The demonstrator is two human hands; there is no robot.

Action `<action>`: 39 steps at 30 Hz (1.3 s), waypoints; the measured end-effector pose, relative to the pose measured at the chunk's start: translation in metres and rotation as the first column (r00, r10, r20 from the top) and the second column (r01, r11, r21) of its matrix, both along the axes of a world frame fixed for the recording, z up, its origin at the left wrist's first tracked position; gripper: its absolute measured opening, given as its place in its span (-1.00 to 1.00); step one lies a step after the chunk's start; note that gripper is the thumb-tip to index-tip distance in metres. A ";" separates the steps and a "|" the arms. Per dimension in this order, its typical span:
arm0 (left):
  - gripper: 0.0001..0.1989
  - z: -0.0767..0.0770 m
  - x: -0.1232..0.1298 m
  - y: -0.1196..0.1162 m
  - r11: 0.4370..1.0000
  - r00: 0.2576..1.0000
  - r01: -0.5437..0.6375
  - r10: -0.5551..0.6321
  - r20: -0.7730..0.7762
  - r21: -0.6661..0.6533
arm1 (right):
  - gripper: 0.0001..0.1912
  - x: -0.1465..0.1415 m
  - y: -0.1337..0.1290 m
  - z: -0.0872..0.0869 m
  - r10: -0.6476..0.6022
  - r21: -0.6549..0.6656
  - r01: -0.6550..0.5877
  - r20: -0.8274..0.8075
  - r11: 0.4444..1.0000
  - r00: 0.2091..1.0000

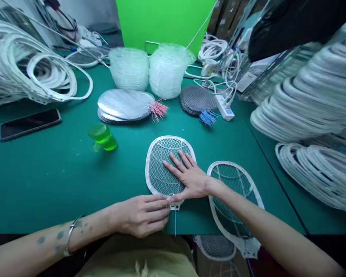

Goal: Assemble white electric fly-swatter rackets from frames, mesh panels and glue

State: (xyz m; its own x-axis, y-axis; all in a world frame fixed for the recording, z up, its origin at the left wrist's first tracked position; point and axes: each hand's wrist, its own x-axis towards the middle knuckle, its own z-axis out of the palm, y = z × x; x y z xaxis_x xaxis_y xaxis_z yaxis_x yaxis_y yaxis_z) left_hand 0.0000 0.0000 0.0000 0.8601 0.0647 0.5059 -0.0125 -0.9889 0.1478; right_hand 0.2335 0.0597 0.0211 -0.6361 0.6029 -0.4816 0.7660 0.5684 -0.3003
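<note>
A white-rimmed bug-swatter head (148,166) with metal mesh lies flat on the green table, a blue wire (175,223) running from its neck over the near edge. My right hand (190,179) rests open on the mesh, fingers spread, thumb at the neck. At the left side of that neck, my left hand (145,215) is closed, fingers together and fingertips on the frame; its thumb is hidden. Beneath my right forearm is a second swatter head (216,215), its neck reaching past the table edge.
Silvery mesh sheets (123,104) with red wires and dark mesh sheets (197,99) with blue wires lie beyond. Behind them stand two stacks of clear frames (129,69). A green container (103,136), a phone (30,124), a power strip (225,108) and piled white frames (302,92) surround the workspace.
</note>
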 end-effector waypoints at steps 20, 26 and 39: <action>-0.76 0.001 0.007 -0.027 0.988 0.989 -0.146 0.145 -0.025 -0.041 | 0.31 0.004 -0.006 -0.011 0.000 0.102 0.012 -0.110 0.995 0.994; -0.79 0.000 0.025 -0.045 0.952 0.954 -0.300 0.301 0.009 -0.062 | 0.35 0.002 -0.007 -0.011 -0.025 0.115 0.034 -0.085 0.993 0.996; -0.87 -0.012 0.034 -0.063 0.924 0.924 -0.382 0.381 0.041 0.023 | 0.38 -0.003 -0.012 -0.011 -0.047 0.143 0.054 -0.049 0.988 0.998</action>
